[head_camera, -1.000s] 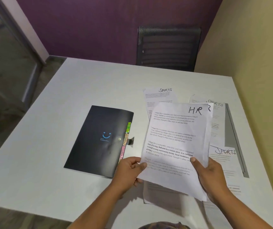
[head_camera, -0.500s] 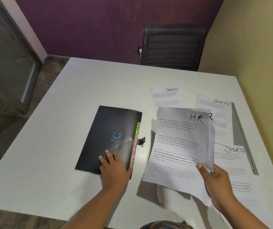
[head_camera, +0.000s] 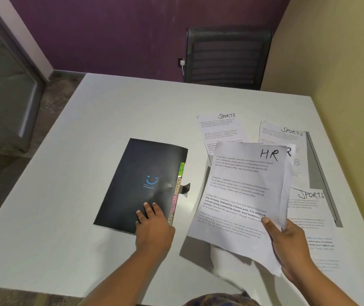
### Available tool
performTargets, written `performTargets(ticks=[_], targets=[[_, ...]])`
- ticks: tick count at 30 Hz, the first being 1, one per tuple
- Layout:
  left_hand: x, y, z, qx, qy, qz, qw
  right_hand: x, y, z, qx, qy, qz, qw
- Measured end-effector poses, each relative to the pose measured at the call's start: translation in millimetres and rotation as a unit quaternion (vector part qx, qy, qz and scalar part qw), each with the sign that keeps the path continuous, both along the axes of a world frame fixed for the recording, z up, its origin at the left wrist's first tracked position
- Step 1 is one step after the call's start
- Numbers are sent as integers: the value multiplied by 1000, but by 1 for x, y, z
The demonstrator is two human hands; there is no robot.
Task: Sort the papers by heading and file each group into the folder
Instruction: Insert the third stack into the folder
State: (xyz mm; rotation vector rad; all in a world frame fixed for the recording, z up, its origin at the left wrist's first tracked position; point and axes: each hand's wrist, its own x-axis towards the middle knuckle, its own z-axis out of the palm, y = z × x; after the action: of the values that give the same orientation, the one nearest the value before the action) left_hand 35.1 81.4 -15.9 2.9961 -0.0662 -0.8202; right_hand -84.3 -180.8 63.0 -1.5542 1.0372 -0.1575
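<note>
White corner desk (head_camera: pixel 66 195), purple wall (head_camera: pixel 110 29) behind.

Left hand (head_camera: pixel 152 226): fingers (head_camera: pixel 149 209) near straight, flat on the cover of the black folder (head_camera: pixel 141 184) at its near right corner. They grip nothing and only press.

Right hand (head_camera: pixel 287 241): thumb on top and the other fingers underneath, pinching the HR papers (head_camera: pixel 240 195) at their near right corner. The stack is off the desk, tilted, fanned slightly at the top. A second "R" peeks out behind the top sheet, so there is more than one sheet.

The folder is shut and lies just left of the stack. Its clasp strap (head_camera: pixel 185 188) looks undone and sticks out on the right edge. Coloured index tabs (head_camera: pixel 176 195) run along that edge. One reads roughly ADMIN. The green top one may be HR, but it's too small to be sure.

Plan for this step:
- Slide my left fingertips to the right edge and hook under the cover, not under the tabs.
- Lift the cover and read the tab before inserting anything.
- Square the HR stack against the desk first, since fanned sheets will catch on the dividers.
- Feed the long edge in and keep the pinch until the stack is seated.

Three SPORTS sheets (head_camera: pixel 220 129) lie loose on the desk beyond and to the right. Leave them for the next pass. Office chair (head_camera: pixel 227 58) at the far side, not relevant.
</note>
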Motion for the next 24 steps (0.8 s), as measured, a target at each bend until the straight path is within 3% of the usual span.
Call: performTargets(ticks=[6,16,24], targets=[[13,8,42,-17,-30,-95,995,7,3,9,0,-7,-5,1000],[-3,15,102,-162,-72,18,984,51,23,59,-77,-40,96,992],[-26,1,107,-236,-70,72,966,74,39,66,-173,-5,175,969]])
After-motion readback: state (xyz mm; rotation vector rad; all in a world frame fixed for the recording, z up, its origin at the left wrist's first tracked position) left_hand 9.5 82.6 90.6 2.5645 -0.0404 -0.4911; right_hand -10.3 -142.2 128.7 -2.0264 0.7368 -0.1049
